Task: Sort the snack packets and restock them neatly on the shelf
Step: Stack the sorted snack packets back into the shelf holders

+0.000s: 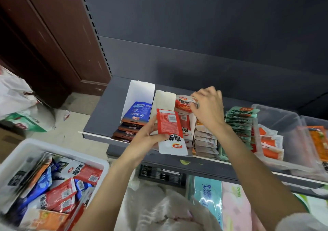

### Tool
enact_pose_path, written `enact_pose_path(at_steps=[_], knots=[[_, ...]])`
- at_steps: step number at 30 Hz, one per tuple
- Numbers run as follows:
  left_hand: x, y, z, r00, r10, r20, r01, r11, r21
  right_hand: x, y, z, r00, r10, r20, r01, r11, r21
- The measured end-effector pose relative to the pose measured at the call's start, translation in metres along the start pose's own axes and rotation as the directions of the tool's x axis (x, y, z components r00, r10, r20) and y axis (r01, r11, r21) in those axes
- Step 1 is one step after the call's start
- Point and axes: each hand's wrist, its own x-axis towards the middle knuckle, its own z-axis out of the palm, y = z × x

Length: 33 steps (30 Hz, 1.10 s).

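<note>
My left hand [148, 138] grips a red and white snack packet [170, 131] in front of the grey shelf [101, 113]. My right hand [208, 109] pinches another red and white packet [182, 102] at the back of a white display box [164, 100] that holds more of the same kind. To the left, a second white box [140, 92] holds blue and brown packets [137, 113]. A white bin [58, 152] at lower left is full of mixed red, blue and orange packets.
Right of my hands stand rows of pale packets [205, 140] and green packets [239, 120], then clear plastic tubs [276, 111] with orange packets. Tissue packs [207, 195] lie on the lower shelf. A white bag [16, 95] sits on the floor at left.
</note>
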Motion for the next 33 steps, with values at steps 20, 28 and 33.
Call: enact_pose_path(at_steps=[20, 28, 33], knots=[[0.057, 0.014, 0.04, 0.996, -0.09, -0.026, 0.094, 0.952, 0.291, -0.015, 0.024, -0.009, 0.977, 0.062, -0.204, -0.03, 0.987, 0.16], [0.057, -0.018, 0.048, 0.925, 0.376, -0.054, -0.123, 0.429, 0.895, -0.022, 0.024, -0.011, 0.959, 0.029, -0.28, 0.033, 0.976, 0.215], [0.058, -0.036, 0.034, 0.895, 0.447, 0.003, -0.139, 0.271, 0.953, -0.038, 0.018, 0.0, 0.93, -0.151, -0.335, 0.199, 0.974, 0.112]])
